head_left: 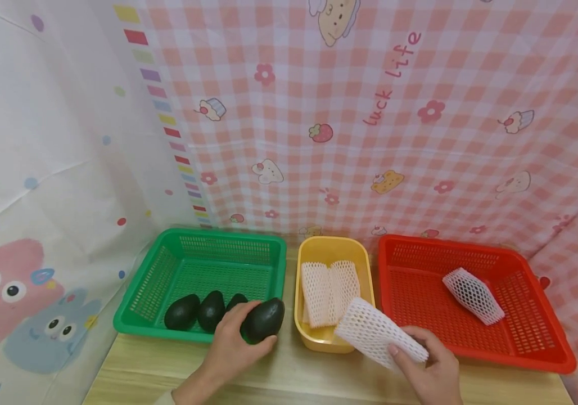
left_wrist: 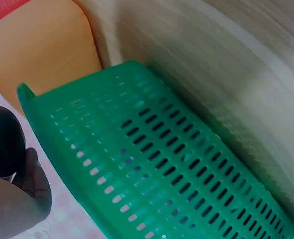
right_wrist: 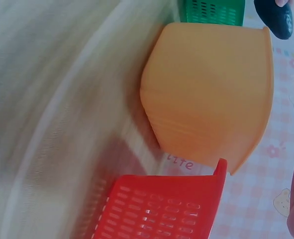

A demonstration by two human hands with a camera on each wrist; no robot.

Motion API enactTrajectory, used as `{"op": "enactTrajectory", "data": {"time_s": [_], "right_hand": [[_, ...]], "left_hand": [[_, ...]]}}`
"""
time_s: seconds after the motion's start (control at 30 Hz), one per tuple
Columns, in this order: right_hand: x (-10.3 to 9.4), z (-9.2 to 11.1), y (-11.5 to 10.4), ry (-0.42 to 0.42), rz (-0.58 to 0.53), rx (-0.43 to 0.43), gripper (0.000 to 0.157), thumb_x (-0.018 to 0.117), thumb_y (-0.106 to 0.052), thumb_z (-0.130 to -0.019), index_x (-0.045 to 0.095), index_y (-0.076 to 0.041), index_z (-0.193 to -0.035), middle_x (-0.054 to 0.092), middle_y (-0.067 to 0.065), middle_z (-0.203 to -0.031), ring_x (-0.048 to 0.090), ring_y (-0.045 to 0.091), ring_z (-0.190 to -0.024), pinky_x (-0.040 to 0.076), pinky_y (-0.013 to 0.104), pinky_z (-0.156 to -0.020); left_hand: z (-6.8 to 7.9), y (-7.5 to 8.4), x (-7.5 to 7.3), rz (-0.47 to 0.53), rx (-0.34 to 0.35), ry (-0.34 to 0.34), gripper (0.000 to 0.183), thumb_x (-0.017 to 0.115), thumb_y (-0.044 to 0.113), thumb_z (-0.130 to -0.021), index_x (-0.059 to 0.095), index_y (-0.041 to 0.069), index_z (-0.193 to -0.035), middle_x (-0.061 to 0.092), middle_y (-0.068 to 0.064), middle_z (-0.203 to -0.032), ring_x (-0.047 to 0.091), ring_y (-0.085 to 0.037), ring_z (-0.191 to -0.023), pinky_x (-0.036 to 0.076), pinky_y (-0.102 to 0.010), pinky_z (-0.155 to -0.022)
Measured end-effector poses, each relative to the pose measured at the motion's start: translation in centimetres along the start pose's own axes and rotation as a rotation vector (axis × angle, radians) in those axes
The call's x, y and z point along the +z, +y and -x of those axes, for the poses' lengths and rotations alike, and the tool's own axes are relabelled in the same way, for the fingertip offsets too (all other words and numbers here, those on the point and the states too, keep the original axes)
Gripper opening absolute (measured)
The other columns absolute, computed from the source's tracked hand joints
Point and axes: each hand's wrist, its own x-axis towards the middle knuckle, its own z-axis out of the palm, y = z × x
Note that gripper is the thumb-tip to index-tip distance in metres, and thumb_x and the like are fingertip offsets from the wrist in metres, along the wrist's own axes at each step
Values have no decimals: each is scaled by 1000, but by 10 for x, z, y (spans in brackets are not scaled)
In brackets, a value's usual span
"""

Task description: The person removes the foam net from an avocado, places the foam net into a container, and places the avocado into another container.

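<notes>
My left hand grips a dark avocado above the front right corner of the green basket. In the left wrist view the same avocado shows at the left edge, partly cut off. Between thumb and fingers, my right hand pinches a white foam net sleeve, held tilted in front of the yellow bin and the red basket. Several more avocados lie along the near side of the green basket, one partly hidden behind my left hand.
Inside the yellow bin lie more foam net sleeves. One net-covered item, dark beneath the mesh, rests in the red basket. All three containers stand in a row on the wooden table, against a pink checked cloth.
</notes>
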Motion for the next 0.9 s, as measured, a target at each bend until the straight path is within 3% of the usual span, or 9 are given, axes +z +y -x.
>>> {"op": "enactTrajectory", "data": {"time_s": [0.17,0.37,0.6,0.9], "right_hand": [[3,-9,8,0,-65,-91,43,77,30,-67,69,11,-105,75,-5,-94,68,2,-78,57,16,-64],[8,-20,8,13,-22,-135,42,80,27,-69,69,8,-105,74,-9,-94,68,0,-78,56,17,-58],[16,-33,10,35,-48,-121,37,79,24,-73,68,9,-106,73,-7,-96,68,2,-82,56,15,-67],[29,-49,17,71,-43,-204,38,80,24,-73,69,9,-106,72,-6,-97,67,1,-84,54,12,-73]], "left_hand": [[-6,-7,-1,-16,-41,21,63,95,22,-70,71,11,-126,72,-3,-120,67,-23,-106,58,-41,-80],[-15,-15,0,-14,-129,12,59,93,24,-75,70,10,-128,72,-6,-121,67,-20,-102,57,-38,-76],[-22,-19,-1,-46,-249,-32,58,89,29,-80,68,7,-129,72,-8,-120,66,-20,-98,56,-37,-76],[-27,-21,0,-74,-305,-76,59,87,29,-80,67,5,-130,72,-8,-118,67,-19,-94,56,-36,-75]]}}
